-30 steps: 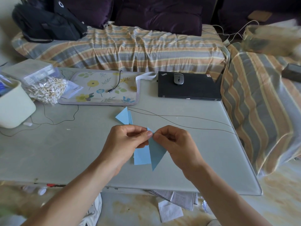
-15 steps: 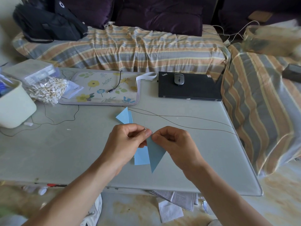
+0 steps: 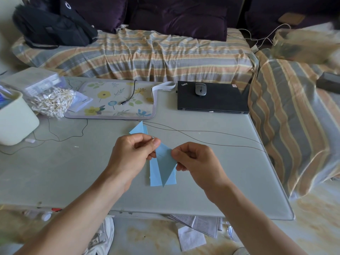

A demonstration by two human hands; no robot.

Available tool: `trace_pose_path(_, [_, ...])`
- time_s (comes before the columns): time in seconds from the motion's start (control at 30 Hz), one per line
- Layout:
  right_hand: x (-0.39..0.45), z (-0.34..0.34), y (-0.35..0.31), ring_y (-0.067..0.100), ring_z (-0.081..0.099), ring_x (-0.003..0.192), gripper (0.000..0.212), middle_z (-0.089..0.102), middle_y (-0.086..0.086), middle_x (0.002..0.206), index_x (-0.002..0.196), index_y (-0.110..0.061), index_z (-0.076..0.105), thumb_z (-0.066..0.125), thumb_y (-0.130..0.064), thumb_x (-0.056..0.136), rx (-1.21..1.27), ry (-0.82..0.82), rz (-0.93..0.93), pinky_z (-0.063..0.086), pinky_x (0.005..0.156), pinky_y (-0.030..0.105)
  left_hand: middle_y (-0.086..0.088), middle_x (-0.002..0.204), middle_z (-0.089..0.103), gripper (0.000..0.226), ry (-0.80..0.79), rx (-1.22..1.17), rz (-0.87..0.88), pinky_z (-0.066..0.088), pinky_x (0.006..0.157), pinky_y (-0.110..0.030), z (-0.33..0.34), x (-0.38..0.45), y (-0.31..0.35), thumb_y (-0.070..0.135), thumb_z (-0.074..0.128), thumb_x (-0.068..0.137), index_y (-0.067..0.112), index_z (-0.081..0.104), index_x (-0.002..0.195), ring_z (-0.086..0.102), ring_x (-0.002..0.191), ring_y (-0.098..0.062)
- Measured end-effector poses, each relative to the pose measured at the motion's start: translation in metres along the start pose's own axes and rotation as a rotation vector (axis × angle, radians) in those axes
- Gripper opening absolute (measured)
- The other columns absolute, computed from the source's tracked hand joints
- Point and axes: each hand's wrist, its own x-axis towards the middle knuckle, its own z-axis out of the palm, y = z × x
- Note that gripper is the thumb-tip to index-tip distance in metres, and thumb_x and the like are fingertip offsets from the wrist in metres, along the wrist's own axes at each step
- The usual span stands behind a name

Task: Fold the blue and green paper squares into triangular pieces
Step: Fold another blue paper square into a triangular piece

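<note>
A blue paper folded into a long triangle (image 3: 164, 162) hangs point down just above the grey table (image 3: 73, 172). My left hand (image 3: 132, 153) pinches its top corner between thumb and fingers. My right hand (image 3: 195, 159) pinches its right edge. Under it, flat blue paper squares (image 3: 154, 175) lie on the table. Beyond my left hand lies a folded blue piece (image 3: 138, 128), partly hidden by the hand. I see no green paper.
A floral mat (image 3: 117, 100) with a cable end, a black laptop (image 3: 211, 100) bearing a mouse (image 3: 201, 89), a cream tub (image 3: 16, 118) and a bag of cotton swabs (image 3: 53, 102) sit at the table's back. Thin black wires (image 3: 202, 137) cross the middle. Striped sofas surround it.
My hands have drawn apart: the right hand slid from the top corner to the triangle's right edge, showing more of the paper.
</note>
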Motion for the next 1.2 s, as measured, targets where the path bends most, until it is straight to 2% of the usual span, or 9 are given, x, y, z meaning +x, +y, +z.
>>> trace_pose_path(0.1, [0.000,0.000,0.000,0.011,0.060,0.063,0.011,0.069,-0.002,0.069,0.089,-0.008,0.073,0.067,-0.012,0.096,0.017,-0.001,0.000,0.051,0.068,0.024,-0.015,0.084,0.077,0.009,-0.014,-0.022,-0.011,0.058,0.070,-0.020,0.001,-0.002,0.002,0.018,0.074,0.093,0.012,0.079,0.088,0.067,0.068,-0.010])
trace_pose_path(0.23, [0.001,-0.002,0.002,0.011,0.060,0.062,0.011,0.069,-0.001,0.070,0.088,-0.009,0.072,0.066,-0.011,0.097,0.003,0.027,-0.003,0.050,0.067,0.023,-0.009,0.089,0.076,0.008,-0.123,-0.073,-0.066,0.060,0.092,-0.032,0.001,-0.004,0.002,0.017,0.073,0.093,0.016,0.079,0.098,0.069,0.080,-0.013])
trace_pose_path(0.37, [0.001,-0.005,0.003,0.011,0.060,0.062,0.012,0.069,-0.003,0.070,0.086,-0.010,0.072,0.066,-0.013,0.097,0.015,0.054,-0.001,0.050,0.070,0.027,0.002,0.091,0.075,0.028,-0.262,-0.131,-0.128,0.056,0.099,-0.035,0.001,-0.006,0.006,0.002,0.068,0.092,0.021,0.076,0.111,0.070,0.092,-0.015])
trace_pose_path(0.5, [0.001,-0.004,0.003,0.011,0.059,0.063,0.013,0.070,-0.001,0.071,0.085,-0.012,0.072,0.066,-0.014,0.096,0.015,0.073,0.002,0.050,0.071,0.031,-0.011,0.105,0.078,0.032,-0.243,-0.143,-0.168,0.058,0.093,-0.034,0.001,-0.006,0.008,-0.009,0.052,0.089,0.009,0.073,0.106,0.072,0.094,-0.018])
trace_pose_path(0.67, [0.001,-0.004,0.003,0.012,0.059,0.062,0.012,0.070,-0.001,0.071,0.084,-0.013,0.072,0.067,-0.015,0.095,0.008,0.089,0.001,0.049,0.071,0.033,-0.010,0.088,0.074,0.018,-0.161,-0.219,-0.214,0.056,0.082,-0.033,0.001,-0.003,0.010,-0.003,0.054,0.094,0.012,0.063,0.087,0.074,0.085,-0.021])
trace_pose_path(0.77, [0.000,-0.002,0.002,0.010,0.060,0.062,0.012,0.069,-0.005,0.069,0.084,-0.013,0.072,0.067,-0.014,0.094,-0.013,0.082,-0.007,0.050,0.070,0.031,-0.002,0.082,0.068,0.013,-0.160,-0.185,-0.165,0.059,0.088,-0.036,0.000,-0.004,0.008,0.004,0.067,0.092,0.013,0.064,0.083,0.070,0.078,-0.018])
trace_pose_path(0.9, [0.000,0.000,0.003,0.010,0.062,0.062,0.012,0.070,-0.003,0.069,0.084,-0.012,0.072,0.065,-0.013,0.094,-0.044,0.065,0.005,0.050,0.069,0.030,0.002,0.085,0.066,0.019,-0.144,-0.045,-0.049,0.061,0.090,-0.037,0.001,-0.010,0.005,0.008,0.080,0.083,0.015,0.066,0.094,0.068,0.072,-0.012])
trace_pose_path(1.07, [-0.001,0.001,0.003,0.011,0.064,0.063,0.013,0.071,0.001,0.071,0.084,-0.011,0.072,0.064,-0.012,0.095,-0.056,0.051,0.035,0.051,0.069,0.028,0.005,0.096,0.073,0.032,-0.211,0.039,0.017,0.049,0.073,-0.033,0.006,-0.013,0.004,-0.006,0.066,0.081,0.023,0.066,0.095,0.067,0.073,-0.015])
trace_pose_path(1.2, [0.000,0.004,0.005,0.012,0.071,0.075,0.011,0.076,-0.003,0.084,0.090,-0.018,0.074,0.064,-0.018,0.095,-0.050,0.073,0.037,0.056,0.079,0.033,0.009,0.090,0.072,0.026,-0.165,0.251,0.196,0.056,0.070,-0.036,0.006,-0.013,0.000,0.001,0.067,0.081,0.025,0.066,0.091,0.068,0.076,-0.017])
